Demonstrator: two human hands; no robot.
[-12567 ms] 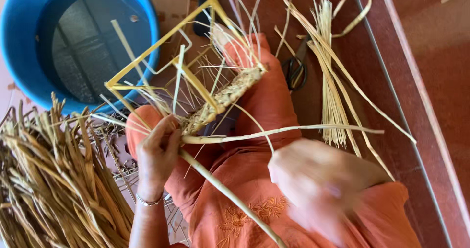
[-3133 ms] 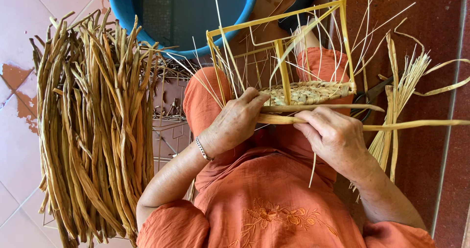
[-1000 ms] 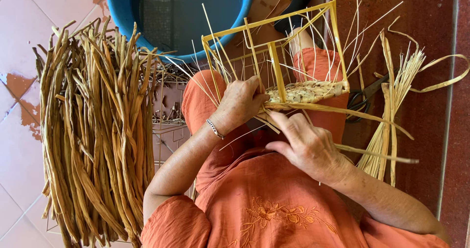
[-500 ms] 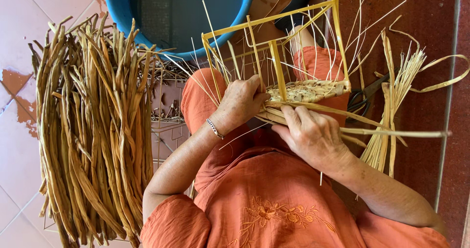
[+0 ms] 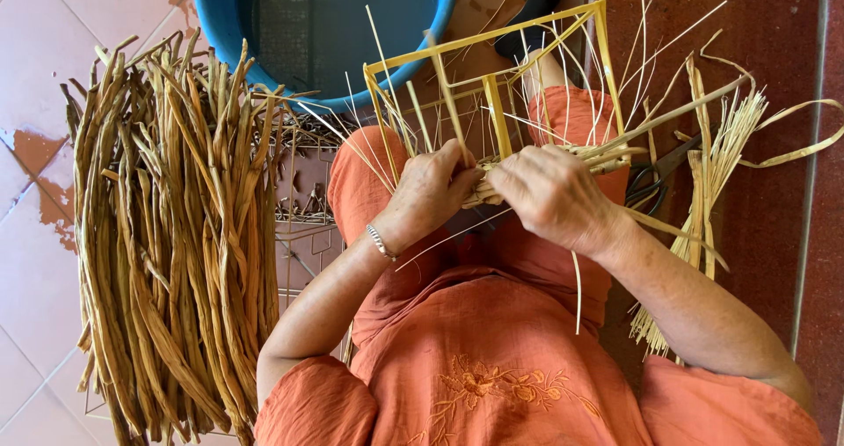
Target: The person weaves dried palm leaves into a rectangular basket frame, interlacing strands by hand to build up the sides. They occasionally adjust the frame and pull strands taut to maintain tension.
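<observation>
A yellow wire frame (image 5: 492, 46) rests on my lap, with a woven band of pale straw (image 5: 607, 154) along its near bar and thin straw strands sticking up through it. My left hand (image 5: 431, 191) grips the near bar and the weave at its left end. My right hand (image 5: 549, 195) is closed on the weave beside it and holds a flat straw strip (image 5: 694, 107) that runs up to the right. The two hands almost touch. Part of the weave is hidden under my fingers.
A big pile of brown dried reeds (image 5: 167, 244) lies on a wire rack at my left. A blue tub (image 5: 325, 24) stands above the frame. A bundle of pale straw strips (image 5: 712, 191) and dark scissors (image 5: 655, 178) lie on the red floor at right.
My right hand has moved up and left onto the weave, next to the left hand. The long strip it holds now points up to the right instead of lying level.
</observation>
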